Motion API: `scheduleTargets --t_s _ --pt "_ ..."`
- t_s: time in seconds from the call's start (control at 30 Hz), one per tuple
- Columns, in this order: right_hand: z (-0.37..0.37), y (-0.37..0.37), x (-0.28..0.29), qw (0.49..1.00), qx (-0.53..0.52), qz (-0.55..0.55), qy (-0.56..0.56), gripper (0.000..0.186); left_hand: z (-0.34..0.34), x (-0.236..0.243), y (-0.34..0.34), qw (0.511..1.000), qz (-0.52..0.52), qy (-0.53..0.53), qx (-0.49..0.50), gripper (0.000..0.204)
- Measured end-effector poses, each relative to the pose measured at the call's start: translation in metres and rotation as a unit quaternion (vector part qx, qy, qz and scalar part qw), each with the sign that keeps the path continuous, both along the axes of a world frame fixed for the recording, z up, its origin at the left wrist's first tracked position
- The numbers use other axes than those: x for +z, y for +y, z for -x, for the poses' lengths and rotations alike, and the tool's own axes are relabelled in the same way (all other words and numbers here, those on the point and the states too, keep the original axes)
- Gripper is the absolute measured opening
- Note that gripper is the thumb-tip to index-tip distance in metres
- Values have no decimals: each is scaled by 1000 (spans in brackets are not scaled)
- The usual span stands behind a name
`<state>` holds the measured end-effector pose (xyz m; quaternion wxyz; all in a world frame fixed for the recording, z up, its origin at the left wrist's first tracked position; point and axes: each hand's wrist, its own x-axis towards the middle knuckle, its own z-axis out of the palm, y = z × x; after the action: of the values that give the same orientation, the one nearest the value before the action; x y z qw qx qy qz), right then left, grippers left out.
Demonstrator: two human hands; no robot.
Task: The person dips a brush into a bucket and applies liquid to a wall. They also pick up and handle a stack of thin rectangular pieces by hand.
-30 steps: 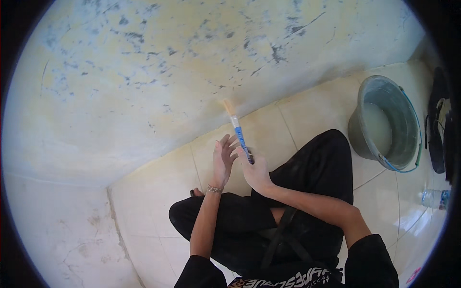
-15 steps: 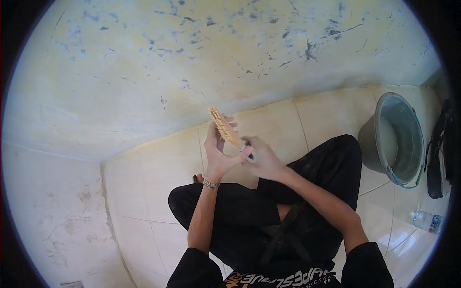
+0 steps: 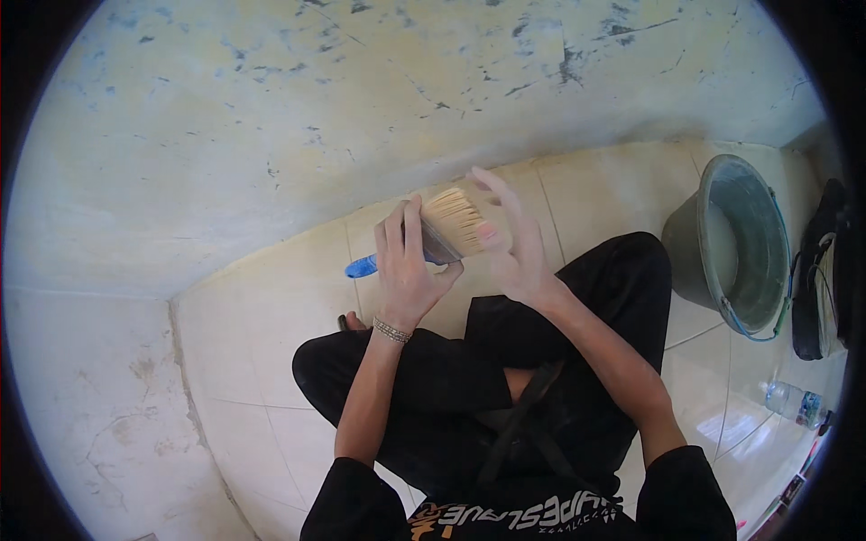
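A wide flat paintbrush (image 3: 454, 219) with pale bristles, a metal ferrule and a blue handle is in front of me, above my crossed legs. My left hand (image 3: 406, 266) is closed around the ferrule, a beaded bracelet on its wrist. The handle sticks out to the left and the bristles fan up to the right. Beside the bristle tips, my right hand (image 3: 521, 243) has its fingers apart and somewhat blurred. Its thumb is at the bristle ends; whether it touches them I cannot tell. Both hands look dusted with pale powder.
A grey bucket (image 3: 690, 248) with whitish contents and a blue handle stands at right. Farther right lies a black bag (image 3: 812, 298), with a clear plastic bottle (image 3: 792, 403) nearer me. A stained, chipped wall (image 3: 271, 135) rises ahead, above the tiled floor (image 3: 262, 347).
The brush has turned: its bristles now point right and its blue handle left. My left hand has shifted onto the ferrule. My right hand has let go and opened.
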<state>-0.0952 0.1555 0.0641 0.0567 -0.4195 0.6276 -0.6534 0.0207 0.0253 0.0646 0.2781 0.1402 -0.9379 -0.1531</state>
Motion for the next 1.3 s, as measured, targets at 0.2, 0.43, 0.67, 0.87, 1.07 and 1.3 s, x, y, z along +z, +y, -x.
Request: scheduleTargets --t_s 0.2,0.43,0.67,0.87,1.07,1.3 --pt "-15 -6 -9 999 11 -26 -30 69 8 -17 13 994 108 31 -13 80" --pt "-7 -6 -7 991 36 -61 -111 57 6 -19 17 996 84 11 -23 81" --pt "11 -5 -5 943 120 -60 -304 64 5 -16 16 999 47 5 -23 91" --pt "19 -4 1 927 130 -112 -333 77 4 -16 13 998 42 16 -38 91" --pt "16 -6 -5 907 197 -102 -358 78 0 -20 14 995 32 24 -93 91" --pt "16 -3 6 848 253 -71 -460 84 0 -19 5 992 -11 23 -124 97"
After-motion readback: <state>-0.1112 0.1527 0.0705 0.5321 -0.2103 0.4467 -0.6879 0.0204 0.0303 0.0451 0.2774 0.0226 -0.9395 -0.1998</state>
